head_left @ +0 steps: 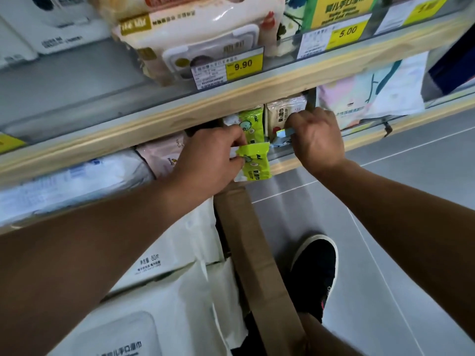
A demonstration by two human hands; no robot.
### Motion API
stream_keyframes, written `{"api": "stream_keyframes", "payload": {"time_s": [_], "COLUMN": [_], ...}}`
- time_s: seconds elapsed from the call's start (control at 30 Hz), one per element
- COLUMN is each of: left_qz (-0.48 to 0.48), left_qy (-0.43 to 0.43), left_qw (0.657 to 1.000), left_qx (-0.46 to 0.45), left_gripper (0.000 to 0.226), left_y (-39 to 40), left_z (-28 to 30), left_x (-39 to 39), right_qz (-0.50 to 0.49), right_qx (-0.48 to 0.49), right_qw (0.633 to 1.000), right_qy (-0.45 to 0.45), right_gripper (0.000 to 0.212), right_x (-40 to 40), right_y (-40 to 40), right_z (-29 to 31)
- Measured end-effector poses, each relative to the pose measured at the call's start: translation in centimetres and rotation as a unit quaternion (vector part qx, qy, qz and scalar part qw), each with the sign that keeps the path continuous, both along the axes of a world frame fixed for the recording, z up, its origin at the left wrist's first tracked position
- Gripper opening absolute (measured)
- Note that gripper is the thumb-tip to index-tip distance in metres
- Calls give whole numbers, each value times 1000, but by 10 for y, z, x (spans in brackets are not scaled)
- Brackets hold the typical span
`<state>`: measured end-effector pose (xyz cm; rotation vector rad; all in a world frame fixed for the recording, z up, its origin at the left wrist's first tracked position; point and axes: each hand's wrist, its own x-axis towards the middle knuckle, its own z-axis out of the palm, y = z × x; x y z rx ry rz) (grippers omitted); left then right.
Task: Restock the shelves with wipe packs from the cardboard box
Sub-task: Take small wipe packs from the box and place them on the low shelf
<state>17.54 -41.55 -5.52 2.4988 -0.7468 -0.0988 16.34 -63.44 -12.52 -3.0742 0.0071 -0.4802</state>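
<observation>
1. We hold a small green wipe pack (254, 160) in our left hand (213, 160). The fingers are curled round its left end and pinch it, so most of the pack sticks out to the right of the knuckles.
2. The pack's long axis runs roughly up and down in the head view, tilted a little, with its top edge toward the shelf lip (282, 160) and its lower end hanging below that lip.
3. Just beyond our left fingertips, deeper in the shelf, another green pack (253, 124) already stands upright. The pack in hand lies directly in front of it and slightly lower, so we judge the coming move to be a short push up and inward into that same row.
4. Our right hand (318, 140) is just to the right of the held pack, at about the same depth. Its fingers are curled onto a small pale blue pack (282, 136) at the shelf front, beside the beige packs (282, 111) standing there. How firmly it holds we cannot tell, as the fingertips are hidden.
5. The left hand is the nearer one to the green row; the right hand sits one row over to the right, close to the green pack but apart from it.
6. The cardboard box (259, 265) lies below both hands, between our forearms, with large white packs (164, 291) under the left forearm.
</observation>
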Motion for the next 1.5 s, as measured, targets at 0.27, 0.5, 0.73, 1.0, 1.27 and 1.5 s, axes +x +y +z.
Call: {"api": "stream_keyframes", "payload": {"time_s": [0.27,0.5,0.73,1.0,1.27,1.5], "left_qz": [6,8,42,125,139,147], "left_qy": [-6,-2,-16,-77,-62,-68], "left_qw": [1000,1000,999,989,987,984], "left_qx": [9,25,26,6,58,73], "left_gripper": [21,22,23,22,25,25], "left_y": [3,2,-3,-25,-45,-53], "left_z": [1,-1,0,-17,-45,-55], "left_x": [0,-2,-5,-4,5,21], "right_qz": [-35,-30,-30,-33,-12,-11], "right_qx": [-8,73,79,83,98,98], "right_qw": [999,996,985,979,978,977], "right_qy": [-12,47,153,184,186,191], "right_gripper": [24,69,82,82,82,82], "right_x": [1,-12,-35,-57,-61,-59], "right_y": [-3,4,-4,-1,14,16], "right_z": [0,-9,-16,-16,-15,-20]}}
